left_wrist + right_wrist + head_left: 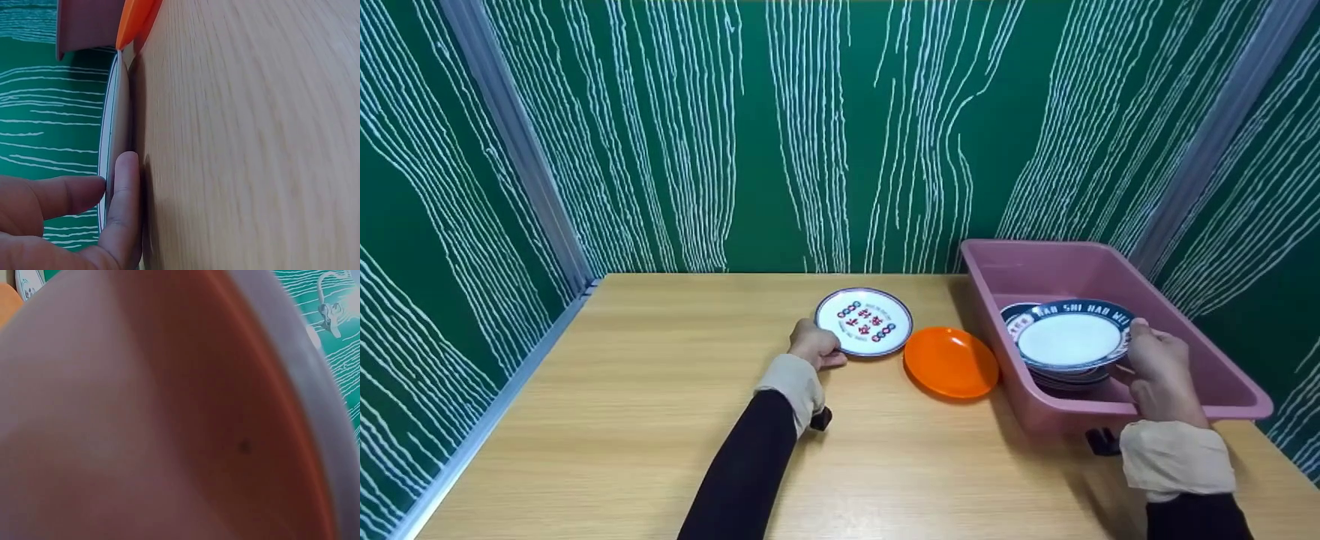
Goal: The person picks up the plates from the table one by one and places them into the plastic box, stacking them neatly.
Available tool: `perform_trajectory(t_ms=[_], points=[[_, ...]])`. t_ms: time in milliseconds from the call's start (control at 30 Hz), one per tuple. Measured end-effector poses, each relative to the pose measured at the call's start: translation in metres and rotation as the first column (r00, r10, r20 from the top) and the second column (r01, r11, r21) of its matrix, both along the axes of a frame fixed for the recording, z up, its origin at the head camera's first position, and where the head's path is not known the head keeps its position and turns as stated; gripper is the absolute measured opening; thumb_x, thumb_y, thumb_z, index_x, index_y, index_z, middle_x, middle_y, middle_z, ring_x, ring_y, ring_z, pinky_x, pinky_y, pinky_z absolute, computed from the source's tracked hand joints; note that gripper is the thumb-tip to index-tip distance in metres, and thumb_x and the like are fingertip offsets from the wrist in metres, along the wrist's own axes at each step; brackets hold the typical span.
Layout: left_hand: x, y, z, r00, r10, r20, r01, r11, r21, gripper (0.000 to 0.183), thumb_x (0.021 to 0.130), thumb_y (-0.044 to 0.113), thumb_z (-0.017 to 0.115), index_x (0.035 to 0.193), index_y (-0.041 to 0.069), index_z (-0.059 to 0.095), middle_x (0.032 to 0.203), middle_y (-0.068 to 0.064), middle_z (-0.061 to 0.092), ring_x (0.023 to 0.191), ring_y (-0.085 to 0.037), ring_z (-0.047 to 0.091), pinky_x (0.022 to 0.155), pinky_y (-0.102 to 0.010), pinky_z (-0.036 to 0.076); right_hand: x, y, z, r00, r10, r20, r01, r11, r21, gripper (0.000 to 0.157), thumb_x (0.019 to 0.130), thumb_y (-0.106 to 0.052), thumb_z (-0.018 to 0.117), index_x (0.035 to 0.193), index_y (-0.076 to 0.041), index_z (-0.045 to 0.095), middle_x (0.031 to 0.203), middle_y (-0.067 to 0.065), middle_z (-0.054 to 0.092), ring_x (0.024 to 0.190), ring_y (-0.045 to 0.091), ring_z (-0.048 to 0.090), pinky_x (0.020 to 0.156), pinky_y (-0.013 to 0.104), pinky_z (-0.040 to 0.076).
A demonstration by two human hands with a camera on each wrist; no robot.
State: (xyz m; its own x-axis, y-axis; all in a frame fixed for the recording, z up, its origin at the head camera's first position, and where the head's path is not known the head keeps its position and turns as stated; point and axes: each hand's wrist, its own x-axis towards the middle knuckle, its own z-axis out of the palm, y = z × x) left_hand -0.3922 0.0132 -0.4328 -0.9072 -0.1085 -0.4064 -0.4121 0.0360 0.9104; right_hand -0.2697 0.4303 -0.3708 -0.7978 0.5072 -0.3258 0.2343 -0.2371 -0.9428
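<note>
My left hand point(814, 344) pinches the near-left rim of a white plate point(851, 319) with a blue edge and red characters. In the left wrist view the thumb is on the plate's upper face and a finger point(125, 197) lies under it, close over the wood. My right hand point(1161, 367) grips the right rim of a white plate with a dark blue lettered border point(1072, 341), held tilted inside the pink tub point(1200, 375). Beneath it, more plates point(1069, 379) are stacked in the tub. The tub's wall fills the right wrist view and hides that hand.
An orange plate point(951, 364) lies on the wooden table point(622, 420), between the white plate and the tub. The tub stands at the table's right side. Behind the table rises a green wall point(750, 135) with white wavy lines.
</note>
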Motion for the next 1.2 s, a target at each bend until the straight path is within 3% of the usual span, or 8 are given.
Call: perform_trajectory(t_ms=[167,300,467,633,833,933,1067,1200], points=[[-0.001,0.002,-0.001,1.0,0.008,-0.013,-0.008,1.0,-0.015,0.048,0.084,-0.025,0.056,0.128,-0.007,0.051,0.087,-0.012,0.057,0.065,-0.021,0.067,0.073,-0.034,0.064,0.001,0.0,-0.001,0.997,0.048,0.066,-0.052,0.997,0.062,0.052,0.11,-0.036,0.031,0.15,-0.002,0.035,0.079,-0.003,0.059,0.073,0.011,0.06,0.067,0.028,0.056],[-0.004,0.001,-0.004,1.0,0.013,-0.007,-0.013,0.999,-0.029,0.051,0.083,-0.025,0.055,0.131,-0.008,0.051,0.097,-0.013,0.058,0.066,-0.02,0.068,0.069,-0.032,0.064,0.003,0.001,-0.001,0.99,0.087,0.108,-0.096,0.992,0.079,0.051,0.11,-0.033,0.029,0.149,-0.001,0.034,0.082,-0.001,0.058,0.076,0.014,0.059,0.071,0.029,0.057],[-0.008,-0.001,-0.004,1.0,0.02,0.024,-0.019,0.998,-0.059,0.051,0.085,-0.022,0.054,0.134,-0.007,0.05,0.094,-0.013,0.059,0.062,-0.019,0.065,0.066,-0.032,0.064,0.003,0.0,-0.001,0.983,0.103,0.151,-0.118,0.989,0.093,0.049,0.109,-0.028,0.034,0.151,-0.001,0.033,0.093,0.002,0.057,0.084,0.019,0.058,0.073,0.03,0.059],[-0.006,-0.003,-0.002,0.999,0.046,0.021,-0.045,0.999,-0.029,0.053,0.087,-0.022,0.05,0.137,-0.006,0.049,0.096,-0.012,0.06,0.067,-0.021,0.067,0.068,-0.035,0.064,0.001,-0.002,0.0,0.979,0.121,0.166,-0.14,0.983,0.114,0.06,0.109,-0.031,0.039,0.159,-0.003,0.021,0.11,0.006,0.051,0.089,0.021,0.059,0.074,0.03,0.06],[-0.004,-0.006,-0.002,0.997,0.072,0.017,-0.073,0.997,0.015,0.057,0.087,-0.023,0.047,0.142,-0.006,0.044,0.109,-0.014,0.059,0.08,-0.024,0.068,0.067,-0.035,0.064,0.0,-0.003,0.001,0.973,0.122,0.194,-0.148,0.981,0.123,0.079,0.107,-0.04,0.043,0.163,-0.005,0.001,0.117,0.009,0.04,0.086,0.02,0.055,0.074,0.03,0.06],[-0.002,-0.007,-0.001,0.997,0.076,-0.005,-0.076,0.997,0.03,0.056,0.088,-0.022,0.047,0.141,-0.006,0.045,0.109,-0.015,0.059,0.084,-0.024,0.068,0.068,-0.035,0.064,0.001,-0.003,0.001,0.979,0.117,0.169,-0.135,0.986,0.099,0.08,0.105,-0.042,0.049,0.161,-0.004,0.007,0.113,0.008,0.039,0.079,0.019,0.055,0.071,0.03,0.061],[0.002,-0.009,0.001,0.996,0.08,-0.037,-0.078,0.995,0.065,0.051,0.088,-0.021,0.045,0.137,-0.007,0.047,0.111,-0.017,0.061,0.091,-0.026,0.068,0.072,-0.037,0.064,0.003,-0.004,0.0,0.984,0.121,0.13,-0.132,0.988,0.078,0.069,0.102,-0.044,0.056,0.148,-0.004,0.023,0.104,0.008,0.042,0.07,0.018,0.056,0.069,0.033,0.061],[0.003,-0.013,0.004,0.996,0.082,-0.045,-0.078,0.993,0.088,0.055,0.089,-0.02,0.044,0.142,-0.007,0.045,0.115,-0.019,0.062,0.095,-0.028,0.069,0.07,-0.036,0.064,0.003,-0.003,-0.001,0.981,0.129,0.142,-0.142,0.986,0.084,0.076,0.102,-0.046,0.056,0.154,-0.004,0.018,0.103,0.007,0.046,0.075,0.018,0.061,0.075,0.037,0.062]])
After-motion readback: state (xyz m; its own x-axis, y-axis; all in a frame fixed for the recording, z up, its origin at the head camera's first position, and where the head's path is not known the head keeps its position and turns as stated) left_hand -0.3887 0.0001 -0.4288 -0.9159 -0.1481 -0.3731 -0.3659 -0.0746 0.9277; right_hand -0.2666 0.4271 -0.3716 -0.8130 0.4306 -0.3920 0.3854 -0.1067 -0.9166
